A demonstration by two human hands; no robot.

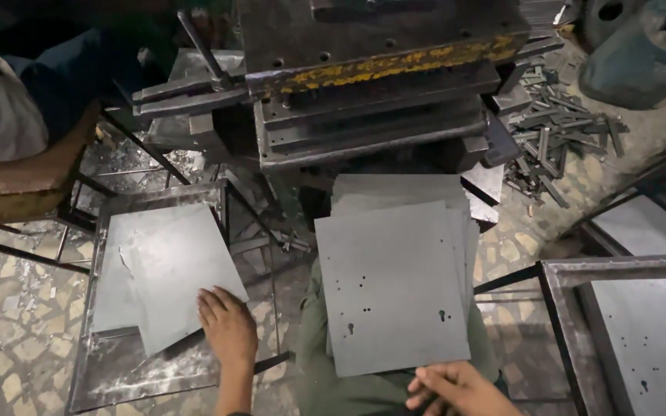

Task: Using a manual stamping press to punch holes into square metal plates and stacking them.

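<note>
Left hand is resting flat, fingers together and extended, on the near corner of a plain grey metal sheet; not gripping it, just pressing down. That sheet is lying skewed on top of another sheet in a steel frame tray to the person's left. Right hand is holding the near edge of a punched sheet, fingers curled over the bottom edge; thumb position is hidden. The punched sheet, with small holes and two keyhole slots, is sitting on top of a stack of similar sheets on the lap, directly in front of the press, which is standing just beyond it. Scrap metal strips are lying piled on the floor to the right of the press. Another framed tray with a sheet is sitting at far right.
</note>
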